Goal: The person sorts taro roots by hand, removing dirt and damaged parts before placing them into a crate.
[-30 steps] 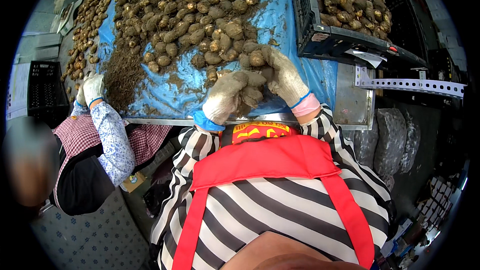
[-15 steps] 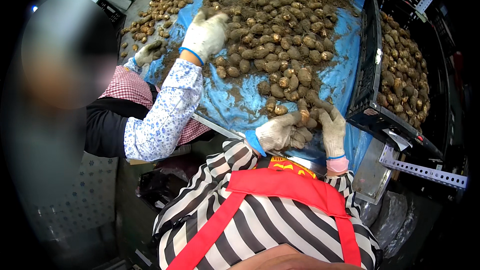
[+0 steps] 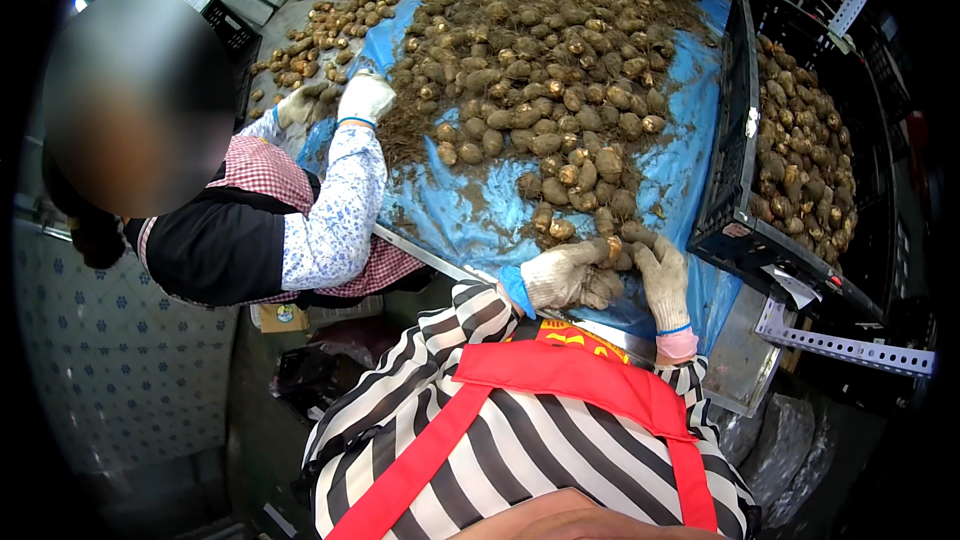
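Observation:
Small brown, hairy taros [image 3: 540,120] lie in a big soil-covered heap on a blue plastic sheet [image 3: 440,205]. At the table's near edge, my left hand [image 3: 565,275], in a dirty white knit glove, has its fingers curled round a taro [image 3: 613,251] with a pale cut end. My right hand [image 3: 664,285], gloved too, meets it from the right, its soil-darkened fingers bent over the same taro. The fingertips of both hands partly hide what lies between them. Loose taros [image 3: 560,229] lie just beyond my hands.
At the right stands a black plastic crate [image 3: 735,130] filled with taros, beside a perforated metal bar [image 3: 845,338]. A co-worker at the left reaches over the sheet with a gloved hand [image 3: 367,98]. Cleaner-looking taros [image 3: 350,5] lie on the table at the far left.
The co-worker's nearer gloved hand has drawn back left from the heap toward their other hand, and their body has leaned in. My hands stay together in nearly the same place.

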`<action>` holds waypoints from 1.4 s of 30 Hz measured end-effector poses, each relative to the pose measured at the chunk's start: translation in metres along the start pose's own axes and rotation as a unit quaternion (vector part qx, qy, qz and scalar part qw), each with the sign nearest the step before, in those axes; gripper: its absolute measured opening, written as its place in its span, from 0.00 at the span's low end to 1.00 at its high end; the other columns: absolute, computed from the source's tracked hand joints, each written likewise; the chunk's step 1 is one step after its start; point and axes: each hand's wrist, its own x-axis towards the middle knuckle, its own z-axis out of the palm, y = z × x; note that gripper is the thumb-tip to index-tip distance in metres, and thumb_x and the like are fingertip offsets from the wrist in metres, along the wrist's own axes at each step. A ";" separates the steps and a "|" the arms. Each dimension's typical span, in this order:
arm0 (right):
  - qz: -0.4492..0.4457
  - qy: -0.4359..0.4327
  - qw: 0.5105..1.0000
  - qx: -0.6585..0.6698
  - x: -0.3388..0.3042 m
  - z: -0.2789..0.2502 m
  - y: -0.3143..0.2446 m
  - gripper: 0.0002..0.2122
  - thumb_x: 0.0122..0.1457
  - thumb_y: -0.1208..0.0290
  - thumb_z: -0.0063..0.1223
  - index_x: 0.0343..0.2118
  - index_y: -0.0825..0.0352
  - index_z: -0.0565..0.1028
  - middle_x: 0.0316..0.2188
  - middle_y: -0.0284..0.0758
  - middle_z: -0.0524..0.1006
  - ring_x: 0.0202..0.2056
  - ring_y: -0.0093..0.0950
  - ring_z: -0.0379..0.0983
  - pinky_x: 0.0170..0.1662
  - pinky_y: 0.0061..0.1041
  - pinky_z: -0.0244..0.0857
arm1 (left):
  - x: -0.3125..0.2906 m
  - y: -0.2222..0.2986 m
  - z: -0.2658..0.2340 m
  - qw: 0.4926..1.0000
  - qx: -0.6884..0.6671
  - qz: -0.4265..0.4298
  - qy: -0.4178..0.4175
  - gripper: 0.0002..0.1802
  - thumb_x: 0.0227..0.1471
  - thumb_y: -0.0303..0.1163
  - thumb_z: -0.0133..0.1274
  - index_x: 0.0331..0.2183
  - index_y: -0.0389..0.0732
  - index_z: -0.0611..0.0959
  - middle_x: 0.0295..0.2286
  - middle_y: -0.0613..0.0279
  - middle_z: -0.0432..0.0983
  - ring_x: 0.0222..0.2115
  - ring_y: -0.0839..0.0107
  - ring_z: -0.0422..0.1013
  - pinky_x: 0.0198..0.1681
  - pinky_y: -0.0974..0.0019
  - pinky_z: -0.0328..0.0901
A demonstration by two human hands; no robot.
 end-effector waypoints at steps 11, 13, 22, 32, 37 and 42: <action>-0.016 0.001 1.000 -0.016 -0.002 0.004 -0.002 0.12 0.60 0.75 0.49 0.45 0.70 0.78 0.37 0.37 0.81 0.38 0.24 0.75 0.44 0.23 0.68 | -0.001 -0.008 -0.009 0.998 -0.056 -0.013 0.003 0.19 0.67 0.38 0.40 0.54 0.38 0.69 0.43 0.61 0.71 0.34 0.72 0.69 0.34 0.67 0.70; -0.020 0.002 1.000 0.005 0.000 0.004 0.006 0.12 0.60 0.75 0.49 0.45 0.70 0.78 0.37 0.37 0.81 0.38 0.25 0.75 0.44 0.23 0.68 | -0.001 -0.007 -0.012 0.999 -0.042 -0.024 0.007 0.19 0.67 0.37 0.39 0.54 0.39 0.69 0.43 0.61 0.71 0.35 0.72 0.69 0.34 0.67 0.70; -0.016 -0.004 0.999 0.041 0.004 0.001 0.030 0.12 0.60 0.75 0.50 0.45 0.69 0.78 0.36 0.35 0.81 0.37 0.23 0.75 0.44 0.23 0.68 | -0.015 0.054 0.052 0.983 -0.053 0.081 0.157 0.20 0.65 0.36 0.43 0.52 0.31 0.69 0.32 0.62 0.73 0.33 0.72 0.73 0.27 0.69 0.71; -0.040 0.006 0.999 -0.022 -0.001 0.003 0.033 0.13 0.63 0.72 0.46 0.46 0.69 0.77 0.35 0.37 0.81 0.36 0.26 0.77 0.42 0.23 0.69 | -0.082 0.270 0.085 0.759 0.275 0.579 0.115 0.29 0.64 0.43 0.41 0.58 0.32 0.64 0.49 0.39 0.71 0.47 0.50 0.72 0.53 0.48 0.70; -0.236 0.097 0.938 -0.236 0.001 -0.014 0.034 0.13 0.63 0.72 0.40 0.42 0.67 0.79 0.36 0.41 0.79 0.37 0.43 0.75 0.39 0.33 0.68 | -0.030 0.160 0.019 0.896 0.245 0.342 0.145 0.31 0.57 0.30 0.46 0.60 0.27 0.62 0.40 0.44 0.76 0.36 0.60 0.74 0.42 0.57 0.71; -0.006 0.120 0.993 0.013 -0.004 -0.025 0.021 0.13 0.60 0.69 0.50 0.46 0.66 0.78 0.39 0.38 0.79 0.42 0.37 0.76 0.45 0.29 0.69 | -0.015 0.060 -0.048 0.953 0.107 0.259 0.117 0.29 0.54 0.29 0.46 0.57 0.28 0.67 0.25 0.64 0.67 0.22 0.73 0.62 0.25 0.68 0.62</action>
